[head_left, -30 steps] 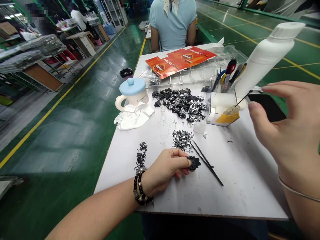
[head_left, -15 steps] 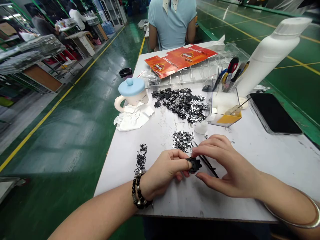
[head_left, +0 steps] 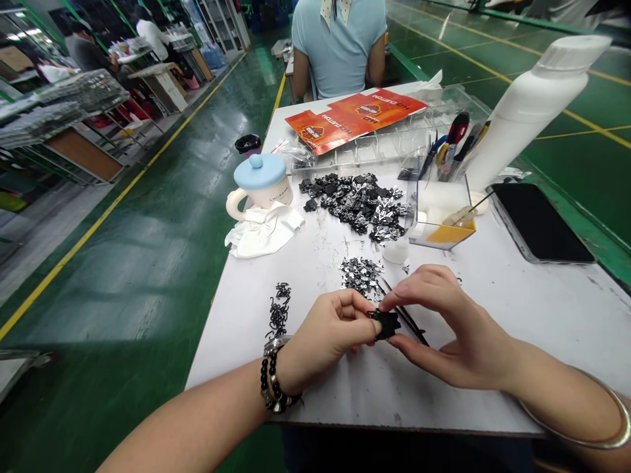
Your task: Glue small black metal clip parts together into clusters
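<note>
My left hand (head_left: 340,322) pinches a small black plastic part (head_left: 388,324) between thumb and fingers, low over the table. My right hand (head_left: 448,322) holds the same part at its edges, index fingertip at the top and thumb at the bottom. Black tweezers (head_left: 411,322) lie on the table behind the part, partly hidden by my right hand. Just beyond my fingers is a pile of small shiny metal pieces (head_left: 361,274). Thin black bent pieces (head_left: 279,309) lie beside my left wrist.
Farther back, a heap of black parts with metal clips (head_left: 355,200) spreads out. Around it stand a lidded mug (head_left: 269,187) on white tissue (head_left: 263,233), a clear tool holder (head_left: 441,217), a white bottle (head_left: 532,112) and a phone (head_left: 542,220). A person (head_left: 340,49) sits ahead.
The black part has turned slightly between my fingers. My right thumb has come up against its lower edge, and my left fingers have shifted a little.
</note>
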`<move>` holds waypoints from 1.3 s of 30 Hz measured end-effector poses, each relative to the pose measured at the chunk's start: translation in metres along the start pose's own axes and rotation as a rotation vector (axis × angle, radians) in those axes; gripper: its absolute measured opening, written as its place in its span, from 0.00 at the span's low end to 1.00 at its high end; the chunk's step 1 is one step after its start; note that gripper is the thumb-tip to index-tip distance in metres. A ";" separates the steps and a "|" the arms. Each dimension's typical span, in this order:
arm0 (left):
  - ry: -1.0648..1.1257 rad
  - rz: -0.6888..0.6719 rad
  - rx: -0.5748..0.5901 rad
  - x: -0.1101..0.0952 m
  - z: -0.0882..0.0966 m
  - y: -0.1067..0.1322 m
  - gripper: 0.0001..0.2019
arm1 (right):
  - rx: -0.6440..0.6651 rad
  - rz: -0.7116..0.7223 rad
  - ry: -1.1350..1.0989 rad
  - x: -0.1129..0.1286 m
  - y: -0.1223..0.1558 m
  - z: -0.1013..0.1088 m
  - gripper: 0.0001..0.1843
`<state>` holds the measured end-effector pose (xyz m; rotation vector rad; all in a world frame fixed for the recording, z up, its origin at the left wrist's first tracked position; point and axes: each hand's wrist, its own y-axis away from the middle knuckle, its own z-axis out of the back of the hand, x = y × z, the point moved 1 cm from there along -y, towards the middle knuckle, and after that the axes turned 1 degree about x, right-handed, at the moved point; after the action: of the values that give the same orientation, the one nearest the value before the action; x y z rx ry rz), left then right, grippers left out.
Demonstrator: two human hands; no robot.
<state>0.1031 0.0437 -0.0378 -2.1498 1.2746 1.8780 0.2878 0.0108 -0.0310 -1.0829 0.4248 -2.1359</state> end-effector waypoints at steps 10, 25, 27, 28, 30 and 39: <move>-0.014 0.002 -0.006 -0.001 -0.001 0.001 0.11 | -0.002 0.000 0.028 0.000 0.000 -0.001 0.28; 0.013 0.000 0.025 0.001 0.001 -0.001 0.12 | -0.003 0.012 0.028 0.000 0.000 0.000 0.26; 0.020 -0.003 0.030 0.000 0.001 0.000 0.12 | -0.003 0.011 0.033 0.000 0.001 0.000 0.26; 0.022 -0.004 0.032 0.000 0.000 0.000 0.13 | -0.004 0.009 0.036 0.000 0.001 0.000 0.26; 0.021 -0.003 0.030 -0.002 0.000 0.000 0.13 | -0.005 0.003 0.038 0.000 0.001 0.000 0.26; 0.005 -0.008 0.024 -0.003 -0.002 0.001 0.13 | -0.019 0.017 0.043 0.000 0.001 0.001 0.26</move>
<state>0.1043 0.0438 -0.0344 -2.1465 1.2810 1.8456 0.2887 0.0107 -0.0314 -1.0422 0.4740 -2.1471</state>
